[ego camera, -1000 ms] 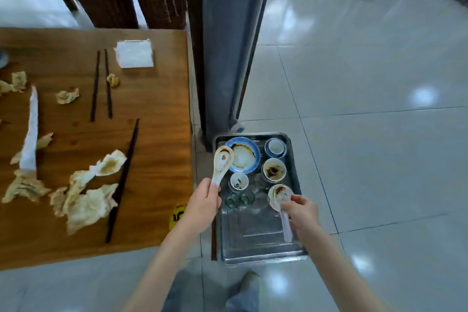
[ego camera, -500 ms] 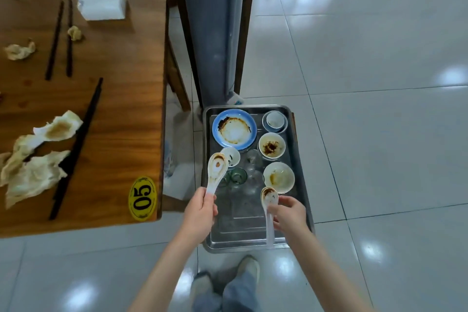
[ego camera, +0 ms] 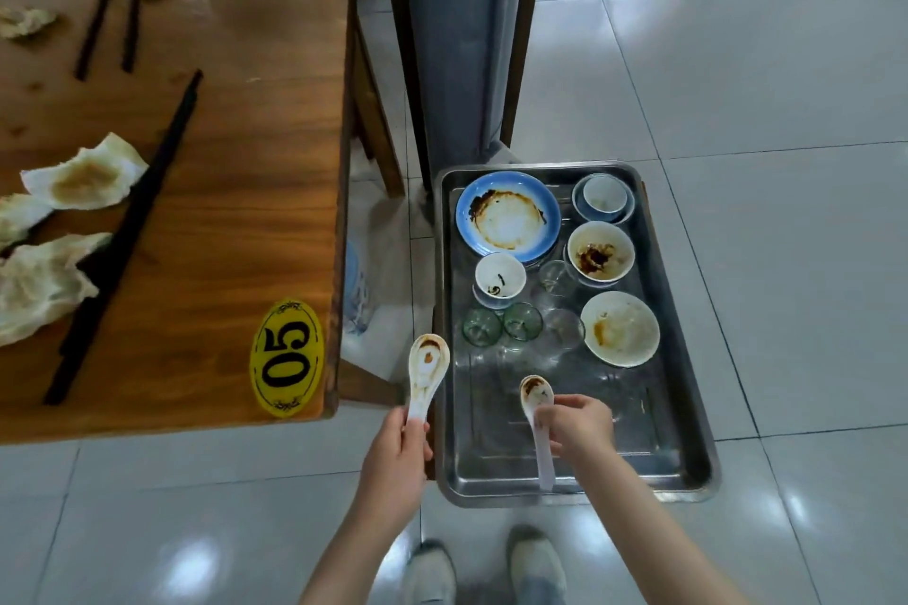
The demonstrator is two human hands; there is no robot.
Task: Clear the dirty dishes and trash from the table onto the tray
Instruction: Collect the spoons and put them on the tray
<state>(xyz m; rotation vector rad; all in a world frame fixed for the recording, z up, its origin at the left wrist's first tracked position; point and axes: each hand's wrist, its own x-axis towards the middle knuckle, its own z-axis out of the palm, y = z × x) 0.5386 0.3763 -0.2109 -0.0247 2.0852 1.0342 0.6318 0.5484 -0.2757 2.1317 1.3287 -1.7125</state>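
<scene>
left hand point(ego camera: 399, 450) is gripping a soiled spoon point(ego camera: 426, 373) just left of the tray point(ego camera: 688, 432) | right hand point(ego camera: 580, 427) is pinching a second spoon point(ego camera: 536, 400) over the tray's bare near end | blue plate point(ego camera: 508, 216), bowls, glasses are crowding the far end | crumpled napkins point(ego camera: 83, 177) and chopsticks point(ego camera: 132, 221) are lying on the table point(ego camera: 245, 162)

An eating house, it seems. Left of the left hand point(ego camera: 398, 462) a wooden table point(ego camera: 255, 192) bears a yellow number plate "05" point(ego camera: 287, 359), black chopsticks point(ego camera: 127, 231) and crumpled napkins point(ego camera: 83, 179). Beyond the right hand point(ego camera: 577, 425), a steel tray point(ego camera: 688, 408) of dirty dishes point(ego camera: 508, 217) sits over glossy floor tiles point(ego camera: 737, 64).
</scene>
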